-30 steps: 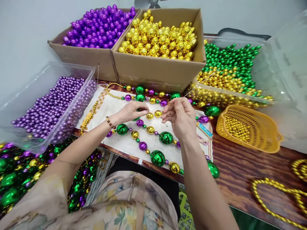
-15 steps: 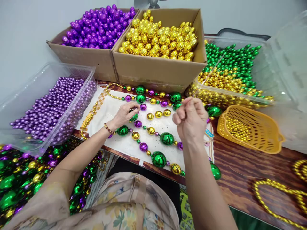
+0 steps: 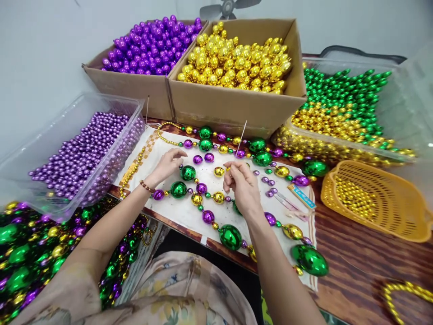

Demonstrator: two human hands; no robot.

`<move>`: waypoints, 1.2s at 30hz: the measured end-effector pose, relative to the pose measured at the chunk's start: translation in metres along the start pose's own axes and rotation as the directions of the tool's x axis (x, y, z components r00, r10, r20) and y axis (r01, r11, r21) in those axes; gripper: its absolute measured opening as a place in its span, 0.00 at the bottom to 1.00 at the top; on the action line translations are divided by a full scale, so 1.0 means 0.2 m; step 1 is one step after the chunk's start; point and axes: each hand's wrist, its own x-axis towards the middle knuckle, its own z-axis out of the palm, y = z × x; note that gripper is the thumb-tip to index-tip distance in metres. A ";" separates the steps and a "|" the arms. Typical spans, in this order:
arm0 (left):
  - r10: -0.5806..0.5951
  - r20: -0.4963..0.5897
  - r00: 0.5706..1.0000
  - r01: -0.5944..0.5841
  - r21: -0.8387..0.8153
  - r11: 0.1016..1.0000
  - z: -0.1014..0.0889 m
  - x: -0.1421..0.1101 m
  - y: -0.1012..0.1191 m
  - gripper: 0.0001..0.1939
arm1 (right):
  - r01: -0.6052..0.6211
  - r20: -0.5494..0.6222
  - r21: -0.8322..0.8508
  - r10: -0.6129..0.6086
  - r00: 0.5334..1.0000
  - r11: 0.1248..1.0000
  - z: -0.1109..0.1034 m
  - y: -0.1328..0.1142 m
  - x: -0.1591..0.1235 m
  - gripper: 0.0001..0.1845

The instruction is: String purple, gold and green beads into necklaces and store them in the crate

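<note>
My left hand (image 3: 166, 165), a brown beaded bracelet at its wrist, hovers over the white cloth (image 3: 172, 214) with thumb and fingers apart. Just right of its fingertips is a large green bead (image 3: 188, 172) of a strung necklace. My right hand (image 3: 242, 183) pinches a long thin needle (image 3: 241, 137), which points up. Two loose purple beads (image 3: 203, 158) and a gold bead (image 3: 218, 171) lie between the hands. Nearer my body, strung beads cross the cloth, including a big green bead (image 3: 230, 237). Part of this strand is hidden under my right forearm.
Boxes of purple beads (image 3: 149, 49) and gold beads (image 3: 237, 61) stand behind. Clear bins flank them: small purple beads (image 3: 91, 149) left, green and gold beads (image 3: 341, 95) right. An orange basket (image 3: 399, 212) and small scissors (image 3: 287, 203) are at right; finished necklaces (image 3: 23, 257) lie lower left.
My left hand has drawn back leftward, uncovering the green bead. My right hand has come lower and leftward, and the needle in it now shows. The view has shifted slightly.
</note>
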 end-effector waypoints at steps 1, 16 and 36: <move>-0.005 -0.029 1.000 0.004 -0.019 1.000 -0.02 0.05 0.01 0.10 | -0.010 0.022 -0.015 0.011 1.000 1.000 0.00 0.00 0.00 0.16; -0.062 -0.239 0.969 0.174 0.481 0.860 -0.01 0.65 -0.05 0.11 | -0.140 0.085 0.030 0.137 0.987 0.990 0.02 0.06 -0.06 0.19; 0.351 0.681 0.643 -0.738 0.428 0.521 0.34 0.34 0.37 0.19 | 0.010 0.034 0.033 -0.011 0.999 0.999 0.04 0.09 -0.21 0.13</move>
